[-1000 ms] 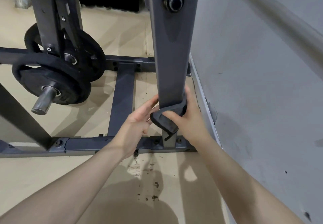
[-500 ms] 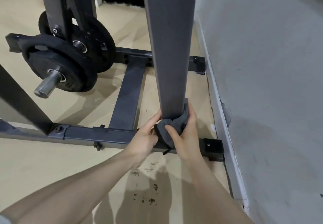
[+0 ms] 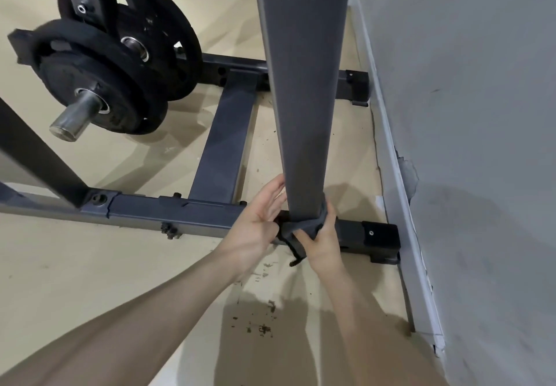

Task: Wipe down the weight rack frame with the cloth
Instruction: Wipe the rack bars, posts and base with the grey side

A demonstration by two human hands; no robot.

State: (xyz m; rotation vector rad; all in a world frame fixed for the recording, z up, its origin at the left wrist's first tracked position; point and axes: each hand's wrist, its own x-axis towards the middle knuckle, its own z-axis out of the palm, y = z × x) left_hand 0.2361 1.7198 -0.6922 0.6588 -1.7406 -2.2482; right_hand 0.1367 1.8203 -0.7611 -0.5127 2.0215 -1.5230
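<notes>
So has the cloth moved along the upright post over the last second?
Yes. The cloth has slid down the upright post and now sits at its foot, against the base bar.

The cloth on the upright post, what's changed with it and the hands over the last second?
The cloth, gripped by the right hand, has slid down the upright post to its foot at the base bar. The left hand followed it down, fingers straight against the post's left side. The grip on the cloth and the weight plates are unchanged.
</notes>
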